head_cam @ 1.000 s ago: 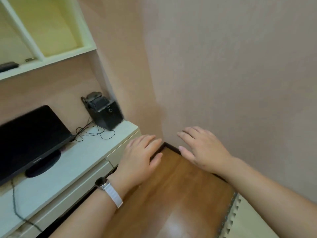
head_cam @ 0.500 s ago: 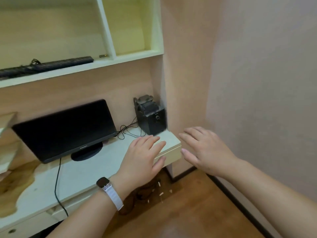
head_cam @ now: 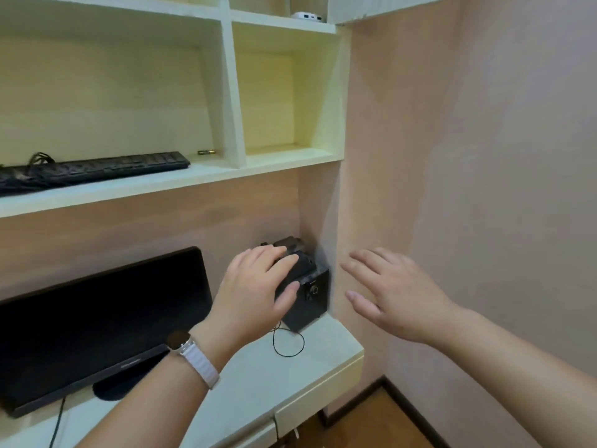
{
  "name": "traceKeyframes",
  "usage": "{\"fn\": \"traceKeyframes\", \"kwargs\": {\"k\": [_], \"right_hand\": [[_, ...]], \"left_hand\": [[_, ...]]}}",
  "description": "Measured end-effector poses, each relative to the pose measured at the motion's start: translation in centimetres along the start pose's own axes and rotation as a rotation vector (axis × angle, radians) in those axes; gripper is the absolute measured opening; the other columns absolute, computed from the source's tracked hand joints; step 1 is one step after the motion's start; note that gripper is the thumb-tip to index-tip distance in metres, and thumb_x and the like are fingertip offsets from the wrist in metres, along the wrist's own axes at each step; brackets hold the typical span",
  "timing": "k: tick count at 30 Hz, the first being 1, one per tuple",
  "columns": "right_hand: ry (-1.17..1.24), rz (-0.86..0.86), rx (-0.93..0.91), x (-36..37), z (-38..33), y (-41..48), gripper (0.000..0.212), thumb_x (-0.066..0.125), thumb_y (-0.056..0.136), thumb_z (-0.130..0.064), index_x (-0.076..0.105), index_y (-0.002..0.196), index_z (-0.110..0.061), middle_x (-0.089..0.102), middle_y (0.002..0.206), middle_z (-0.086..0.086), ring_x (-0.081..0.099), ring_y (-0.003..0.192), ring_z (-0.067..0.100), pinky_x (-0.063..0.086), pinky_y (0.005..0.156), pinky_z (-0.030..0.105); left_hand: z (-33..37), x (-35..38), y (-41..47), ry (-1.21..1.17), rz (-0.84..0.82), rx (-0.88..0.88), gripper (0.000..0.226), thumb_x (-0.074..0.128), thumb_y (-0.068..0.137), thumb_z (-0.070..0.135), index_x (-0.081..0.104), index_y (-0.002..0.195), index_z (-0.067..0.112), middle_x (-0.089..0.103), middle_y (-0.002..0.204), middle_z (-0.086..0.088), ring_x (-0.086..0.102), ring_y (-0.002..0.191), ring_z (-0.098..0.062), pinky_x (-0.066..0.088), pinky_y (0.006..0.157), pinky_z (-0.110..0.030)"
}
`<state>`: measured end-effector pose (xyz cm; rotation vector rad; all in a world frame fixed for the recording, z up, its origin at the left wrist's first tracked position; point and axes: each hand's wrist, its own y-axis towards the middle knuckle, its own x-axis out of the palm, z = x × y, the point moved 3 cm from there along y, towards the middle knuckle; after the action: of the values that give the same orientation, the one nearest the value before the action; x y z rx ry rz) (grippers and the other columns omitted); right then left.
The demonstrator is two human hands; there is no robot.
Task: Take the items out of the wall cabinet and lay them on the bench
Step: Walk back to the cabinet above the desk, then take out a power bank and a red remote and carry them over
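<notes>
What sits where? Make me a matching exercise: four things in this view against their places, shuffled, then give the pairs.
Things:
1. keyboard
2. battery
3. monitor
4. white device

Places:
A. on the bench, at the left
B. top right compartment
C. long lower shelf, across its left part
D. lower shelf, beside the upright divider

Pairs: 1-C, 2-D, 3-A, 4-B

Corner room, pinkish textured walls [head_cam: 484, 156].
Brown wood-plank floor [head_cam: 371, 425] with dark skirting board [head_cam: 410, 405]; pale cream tabletop [head_cam: 274, 367] with drawers.
</notes>
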<state>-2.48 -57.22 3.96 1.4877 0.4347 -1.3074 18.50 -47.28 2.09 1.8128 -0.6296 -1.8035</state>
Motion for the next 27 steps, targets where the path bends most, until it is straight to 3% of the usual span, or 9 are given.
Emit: {"fn": "traceKeyframes", "kwargs": {"k": [7,13,17,27], "right_hand": [[-0.013,0.102,0.036,-1.1,2.7,7.1,0.046,0.040,0.092,-0.048,0.057,0.124,-0.019,0.060,0.122,0.003,0.054,0.111,0.026,0.049,0.086,0.040],[-0.004,0.166,0.022,-2.1,6.2,13.0,0.052,0.036,0.093,-0.051,0.053,0.131,-0.020,0.058,0.130,0.003,0.053,0.118,0.025,0.048,0.093,0.042],[-0.014,0.246,0.005,-3.7,9.2,17.4,0.051,0.037,0.092,-0.051,0.056,0.127,-0.019,0.060,0.127,0.004,0.055,0.115,0.026,0.048,0.089,0.041],[0.000,0.433,-0.073,-10.9,15.8,28.8,0.060,0.030,0.089,-0.055,0.054,0.127,-0.016,0.057,0.124,0.004,0.051,0.113,0.027,0.047,0.089,0.042]], "left_hand": [[-4.5,-1.4,6.0,0.032,0.075,0.002,0.044,0.051,0.090,0.041,0.063,0.125,0.019,0.062,0.128,-0.003,0.054,0.120,-0.026,0.041,0.102,-0.046],[-6.8,-4.0,13.0,0.131,0.156,0.038,0.046,0.050,0.088,0.042,0.065,0.123,0.017,0.064,0.125,-0.005,0.058,0.114,-0.027,0.044,0.094,-0.044],[-7.4,-5.5,18.0,0.185,0.244,0.056,0.043,0.051,0.087,0.042,0.067,0.118,0.017,0.066,0.120,-0.006,0.060,0.111,-0.028,0.045,0.088,-0.042],[-7.9,-10.4,32.2,0.216,0.401,0.097,0.051,0.048,0.087,0.045,0.062,0.126,0.016,0.062,0.127,-0.006,0.053,0.119,-0.025,0.044,0.096,-0.043]]}}
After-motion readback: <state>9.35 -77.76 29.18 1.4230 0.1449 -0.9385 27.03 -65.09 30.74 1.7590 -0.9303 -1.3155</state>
